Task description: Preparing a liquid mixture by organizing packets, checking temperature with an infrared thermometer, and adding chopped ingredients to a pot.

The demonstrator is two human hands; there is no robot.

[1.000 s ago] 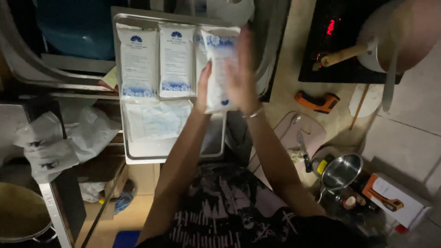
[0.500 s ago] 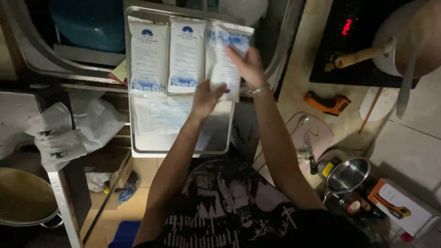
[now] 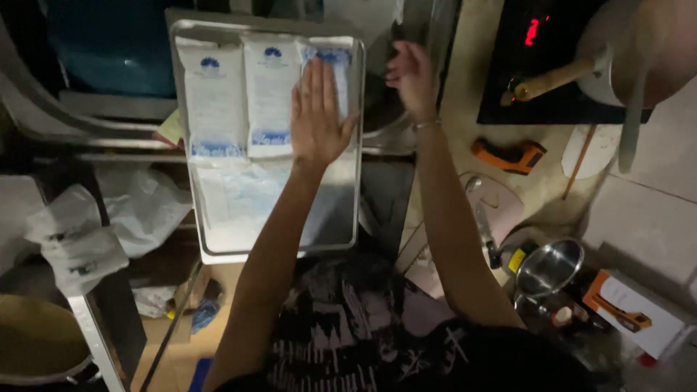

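Head view: left hand (image 3: 317, 116) now lies flat, fingers spread, pressing the third white pouch (image 3: 330, 72) down at the right end of the row on the metal tray (image 3: 341, 218). Half a second ago both hands held that pouch raised above the tray. Right hand (image 3: 410, 76) has since let go and hangs off the tray's right edge, fingers loosely apart, holding nothing. Two other white pouches (image 3: 210, 98) lie side by side to its left, unmoved.

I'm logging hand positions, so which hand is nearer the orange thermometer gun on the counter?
Right. The right hand hangs above and left of the thermometer gun; the left hand lies flat on a white pouch, farther left.
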